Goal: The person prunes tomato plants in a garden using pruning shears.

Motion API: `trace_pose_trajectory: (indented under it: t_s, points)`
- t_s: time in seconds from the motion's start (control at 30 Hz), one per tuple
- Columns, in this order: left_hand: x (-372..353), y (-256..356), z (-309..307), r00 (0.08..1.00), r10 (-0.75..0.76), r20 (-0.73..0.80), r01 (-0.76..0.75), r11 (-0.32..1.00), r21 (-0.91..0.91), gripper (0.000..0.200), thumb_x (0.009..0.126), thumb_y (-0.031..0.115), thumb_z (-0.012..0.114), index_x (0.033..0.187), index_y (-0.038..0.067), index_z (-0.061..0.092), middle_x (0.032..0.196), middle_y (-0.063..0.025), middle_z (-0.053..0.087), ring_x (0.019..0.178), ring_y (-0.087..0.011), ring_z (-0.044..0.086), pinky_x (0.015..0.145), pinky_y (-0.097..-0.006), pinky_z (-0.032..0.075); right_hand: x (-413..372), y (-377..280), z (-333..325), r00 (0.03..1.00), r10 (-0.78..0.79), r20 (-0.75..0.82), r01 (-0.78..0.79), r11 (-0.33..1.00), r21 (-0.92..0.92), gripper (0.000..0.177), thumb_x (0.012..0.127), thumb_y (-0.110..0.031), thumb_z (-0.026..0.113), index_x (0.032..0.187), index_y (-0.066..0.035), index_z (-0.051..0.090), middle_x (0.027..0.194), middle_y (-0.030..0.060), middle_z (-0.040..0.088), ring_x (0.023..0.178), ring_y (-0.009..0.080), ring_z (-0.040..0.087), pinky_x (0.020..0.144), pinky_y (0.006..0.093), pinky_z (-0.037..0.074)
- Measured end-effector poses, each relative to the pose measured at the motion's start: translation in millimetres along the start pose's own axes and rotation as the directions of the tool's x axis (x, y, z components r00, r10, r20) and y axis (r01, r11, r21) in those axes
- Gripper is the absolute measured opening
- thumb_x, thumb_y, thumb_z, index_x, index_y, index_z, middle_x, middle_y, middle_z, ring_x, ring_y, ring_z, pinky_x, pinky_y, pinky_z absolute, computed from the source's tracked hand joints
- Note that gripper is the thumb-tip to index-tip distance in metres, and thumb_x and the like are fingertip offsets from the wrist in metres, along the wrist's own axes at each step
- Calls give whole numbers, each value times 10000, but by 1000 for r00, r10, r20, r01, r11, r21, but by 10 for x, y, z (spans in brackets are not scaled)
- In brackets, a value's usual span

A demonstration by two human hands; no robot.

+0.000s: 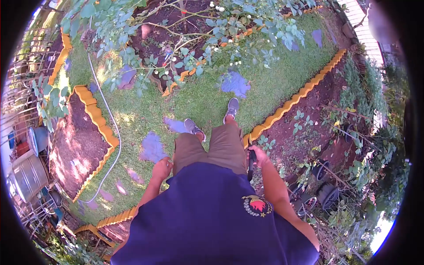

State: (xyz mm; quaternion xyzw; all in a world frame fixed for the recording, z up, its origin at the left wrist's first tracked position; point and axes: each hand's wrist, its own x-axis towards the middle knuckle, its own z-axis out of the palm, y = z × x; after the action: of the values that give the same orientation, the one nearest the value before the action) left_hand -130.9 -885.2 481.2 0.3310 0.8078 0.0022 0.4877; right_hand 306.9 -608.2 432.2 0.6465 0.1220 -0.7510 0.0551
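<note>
My right hand (pixel 259 156) is wrapped round the black handle of a tool (pixel 251 160), beside the right leg of my shorts. What the rest of the tool is cannot be made out. On the other side, my left hand (pixel 163 168) hangs by my left thigh with its fingers curled together; anything inside it is hidden. Leafy branches (pixel 190 37) with small white buds spread across the top of the view, in front of my feet.
Yellow scalloped edging (pixel 296 98) borders the soil bed at right, and more edging (pixel 95 112) surrounds the left bed. A pale hose (pixel 115 128) curves over the grass. Flat stones (pixel 152 147) lie in the lawn. A metal tub (pixel 28 176) stands far left.
</note>
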Motion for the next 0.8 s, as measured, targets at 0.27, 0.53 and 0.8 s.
trace_pose_trajectory:
  t_s: [0.27, 0.53, 0.8]
  points:
    - [804, 898, -305, 959, 279, -55, -280, 960, -24, 345, 919, 240, 646, 1234, 101, 628, 1076, -123, 725, 958, -360, 690, 855, -472, 549, 357, -511, 669, 941, -330, -71, 330, 944, -13, 456, 863, -238, 677, 1264, -35, 603, 839, 29, 634, 694, 124, 616, 538, 261, 475]
    - [2776, 2947, -296, 785, 547, -290, -586, 808, -61, 368, 925, 234, 662, 1236, 49, 595, 1148, -168, 693, 1007, -353, 677, 895, -457, 533, 1202, -1638, 789, 892, -434, 124, 432, 901, 43, 552, 863, -231, 702, 1342, 8, 565, 925, 48, 660, 753, 133, 619, 698, 283, 521]
    - [4661, 3752, -30, 779, 487, -395, -303, 844, 443, 429, 928, 343, 650, 1261, 76, 604, 1209, -156, 674, 1226, -304, 576, 1073, -508, 387, 2099, -2445, 822, 872, -451, 192, 447, 892, 65, 564, 861, -244, 719, 1333, 26, 570, 900, 61, 670, 747, 141, 632, 685, 287, 533]
